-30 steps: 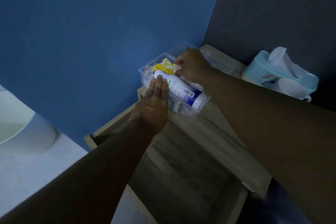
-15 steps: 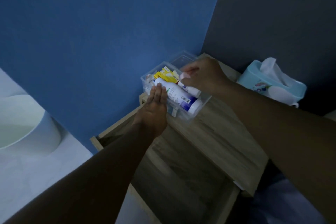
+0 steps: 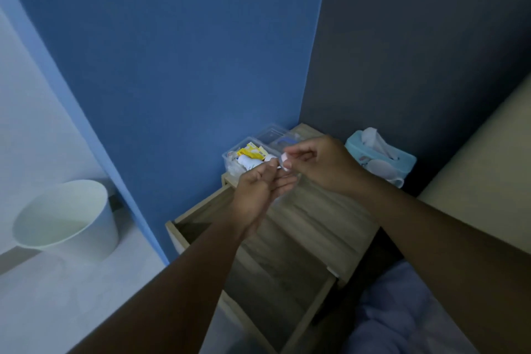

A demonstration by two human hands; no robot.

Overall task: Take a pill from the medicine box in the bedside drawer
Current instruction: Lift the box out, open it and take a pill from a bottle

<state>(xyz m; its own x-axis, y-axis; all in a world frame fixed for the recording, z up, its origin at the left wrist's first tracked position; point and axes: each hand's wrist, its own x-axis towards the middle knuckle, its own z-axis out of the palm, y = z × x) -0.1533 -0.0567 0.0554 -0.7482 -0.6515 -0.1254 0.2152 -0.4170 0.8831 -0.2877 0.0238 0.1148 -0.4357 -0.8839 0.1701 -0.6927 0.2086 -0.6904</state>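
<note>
A clear plastic medicine box (image 3: 230,156) stands on the wooden bedside table (image 3: 321,210), against the blue wall. Inside it lie a white bottle (image 3: 250,163) and a yellow packet (image 3: 253,152). Its clear lid (image 3: 273,133) lies just behind it. My right hand (image 3: 321,164) pinches a small pale pink pill strip (image 3: 283,160) in front of the box. My left hand (image 3: 258,195) meets it from below, thumb and fingers touching the strip's lower edge. The drawer (image 3: 258,273) under my arms is pulled open.
A light blue tissue box (image 3: 382,158) sits at the table's right rear. A white bin (image 3: 66,218) stands on the floor to the left. A pale bed edge (image 3: 488,181) and bluish bedding (image 3: 402,310) lie at the right.
My right hand has lifted the small pink strip out of the box. My left hand left the white bottle and rose to meet the strip. The view has pulled back.
</note>
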